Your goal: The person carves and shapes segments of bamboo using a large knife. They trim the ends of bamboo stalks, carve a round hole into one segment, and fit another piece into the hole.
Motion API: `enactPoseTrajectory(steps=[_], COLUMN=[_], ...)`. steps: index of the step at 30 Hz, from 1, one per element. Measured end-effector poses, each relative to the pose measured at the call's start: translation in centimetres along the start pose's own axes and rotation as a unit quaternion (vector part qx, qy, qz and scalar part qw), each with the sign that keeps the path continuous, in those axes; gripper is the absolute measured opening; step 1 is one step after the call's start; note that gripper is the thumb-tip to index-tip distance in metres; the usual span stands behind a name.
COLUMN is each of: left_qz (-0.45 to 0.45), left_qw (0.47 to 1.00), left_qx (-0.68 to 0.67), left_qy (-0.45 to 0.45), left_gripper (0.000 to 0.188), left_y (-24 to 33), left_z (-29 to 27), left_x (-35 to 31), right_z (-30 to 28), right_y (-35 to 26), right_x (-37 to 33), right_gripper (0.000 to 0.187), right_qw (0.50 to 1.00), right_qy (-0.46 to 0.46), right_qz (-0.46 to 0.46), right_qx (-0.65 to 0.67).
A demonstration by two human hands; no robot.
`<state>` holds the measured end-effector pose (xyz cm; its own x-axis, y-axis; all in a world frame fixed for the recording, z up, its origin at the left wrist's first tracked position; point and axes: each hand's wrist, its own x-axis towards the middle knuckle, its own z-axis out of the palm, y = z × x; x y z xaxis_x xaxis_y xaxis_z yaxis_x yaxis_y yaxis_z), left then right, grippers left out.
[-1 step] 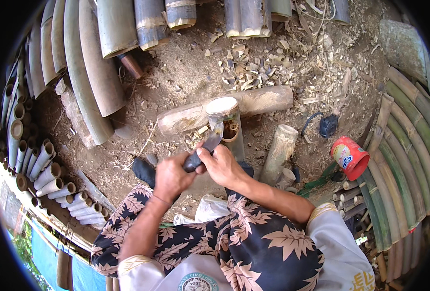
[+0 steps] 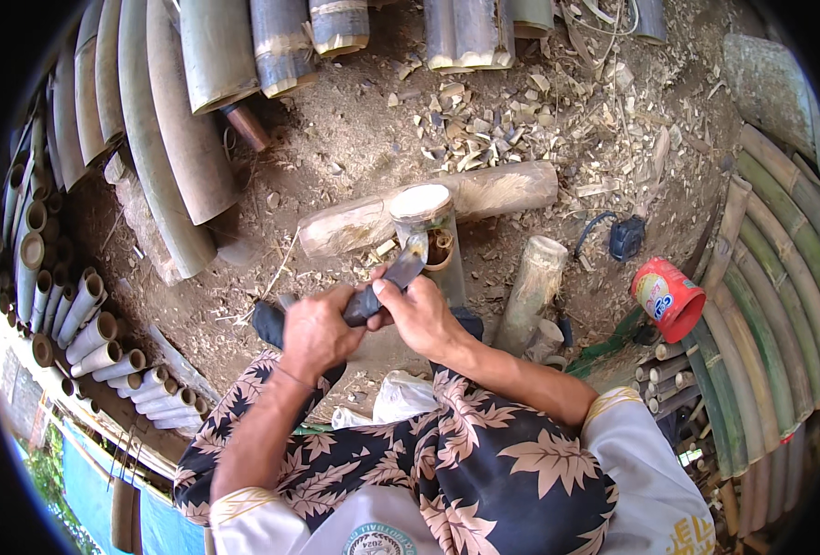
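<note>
A knife with a dark handle [image 2: 364,308] and a short, broad metal blade [image 2: 408,262] is in both my hands. My left hand [image 2: 316,326] is wrapped round the handle's rear end and slightly blurred. My right hand [image 2: 421,314] grips it nearer the blade, thumb along the top. The blade points away from me, its tip by an upright post [image 2: 423,203] with a pale flat top. Just beside the tip is a round opening [image 2: 440,248] with brown, curled-looking contents. Whether the blade touches either, I cannot tell.
A bamboo log [image 2: 502,190] lies behind the post. A short bamboo piece [image 2: 532,287] stands to the right, near a black tape-measure-like object [image 2: 626,239] and a red container [image 2: 669,301]. Split bamboo [image 2: 771,305] is stacked at right, tubes [image 2: 96,338] at left. Chips [image 2: 484,129] litter the ground.
My left hand and forearm have shifted a little to the left, and the knife has tilted slightly with them. My right hand stays nearly in place.
</note>
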<state>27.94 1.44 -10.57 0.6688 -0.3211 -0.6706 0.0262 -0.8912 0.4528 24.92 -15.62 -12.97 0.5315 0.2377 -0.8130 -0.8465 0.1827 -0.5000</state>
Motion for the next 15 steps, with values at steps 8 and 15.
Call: enactPoseTrajectory(steps=[8,15], left_qz=[0.175,0.201], left_qw=[0.881,0.853], left_qx=[0.395,0.440], left_qy=[-0.192,-0.196], left_gripper=[0.012,0.019], left_y=[12.1,15.4], left_z=[-11.7,-11.0], left_x=[8.7,9.5], right_z=[-2.0,-3.6], right_y=[-2.2,-2.8], right_x=[-0.6,-1.4], right_gripper=[0.039,0.054], right_qw=[0.792,0.723], right_qy=[-0.104,-0.181], right_qz=[-0.026,0.033], right_qx=[0.601,0.666])
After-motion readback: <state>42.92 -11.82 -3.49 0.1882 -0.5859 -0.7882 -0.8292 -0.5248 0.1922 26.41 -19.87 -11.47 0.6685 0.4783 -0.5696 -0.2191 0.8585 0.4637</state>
